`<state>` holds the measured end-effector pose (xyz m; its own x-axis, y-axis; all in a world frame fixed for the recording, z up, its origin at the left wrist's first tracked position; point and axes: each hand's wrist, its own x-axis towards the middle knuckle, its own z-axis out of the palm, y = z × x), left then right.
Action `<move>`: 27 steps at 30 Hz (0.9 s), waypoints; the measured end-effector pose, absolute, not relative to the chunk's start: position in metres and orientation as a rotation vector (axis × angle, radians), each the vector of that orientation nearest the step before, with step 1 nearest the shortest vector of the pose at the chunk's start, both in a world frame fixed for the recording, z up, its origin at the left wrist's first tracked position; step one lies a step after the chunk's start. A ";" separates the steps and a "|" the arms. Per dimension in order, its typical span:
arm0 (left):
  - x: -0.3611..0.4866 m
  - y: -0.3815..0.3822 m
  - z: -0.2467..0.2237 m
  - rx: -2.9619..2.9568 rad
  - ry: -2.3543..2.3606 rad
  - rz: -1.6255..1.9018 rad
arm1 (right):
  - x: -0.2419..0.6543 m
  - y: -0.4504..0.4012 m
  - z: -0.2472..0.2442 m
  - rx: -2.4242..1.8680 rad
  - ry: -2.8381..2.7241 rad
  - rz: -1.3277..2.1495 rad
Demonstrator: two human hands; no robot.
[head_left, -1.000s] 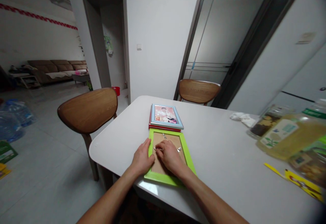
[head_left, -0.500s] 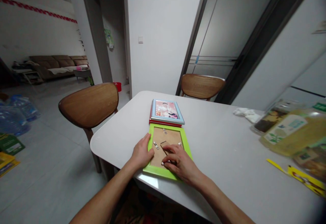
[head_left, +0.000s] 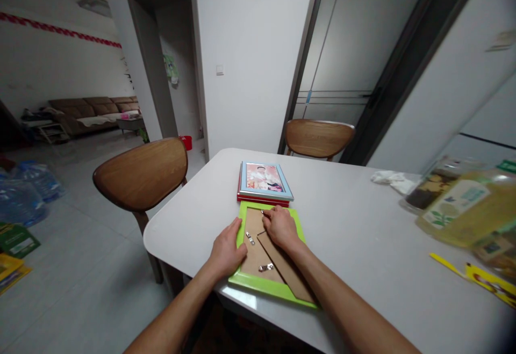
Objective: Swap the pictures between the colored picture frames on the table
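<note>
A green picture frame point(head_left: 262, 287) lies face down at the table's near edge, its brown backing board point(head_left: 252, 260) showing. My left hand point(head_left: 226, 251) grips the left side, thumb over the green border. At the far end of the board, the pinched fingers of my right hand point(head_left: 280, 228) are on a small metal clip point(head_left: 263, 212). Another metal clip point(head_left: 250, 238) sits near the left border and a third clip point(head_left: 265, 267) near the bottom. The brown stand leg point(head_left: 290, 273) slants across the board toward the lower right, partly under my right forearm.
Just beyond lies a stack with a blue picture frame point(head_left: 266, 178) over a red one. To the right are a crumpled white tissue point(head_left: 393, 181), a big bottle of yellow oil point(head_left: 455, 209) and a yellow strip point(head_left: 447, 265). Wooden chairs point(head_left: 145, 174) flank the white table point(head_left: 189, 209).
My right hand has moved from the bottom clip up to the far clip. The bottom clip and the stand leg have come into fuller view. My left hand stays on the frame.
</note>
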<state>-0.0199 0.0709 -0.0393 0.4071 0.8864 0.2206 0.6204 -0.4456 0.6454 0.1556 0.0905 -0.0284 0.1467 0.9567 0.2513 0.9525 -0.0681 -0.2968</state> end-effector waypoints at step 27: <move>-0.016 0.067 -0.042 2.187 1.362 0.781 | 0.153 0.002 -0.017 -1.941 -1.943 0.155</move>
<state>-0.0161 0.0675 -0.0418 0.3534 0.9072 0.2283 0.6554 -0.4143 0.6315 0.1533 0.0017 -0.0173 0.0334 0.9808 0.1921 0.9378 0.0357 -0.3453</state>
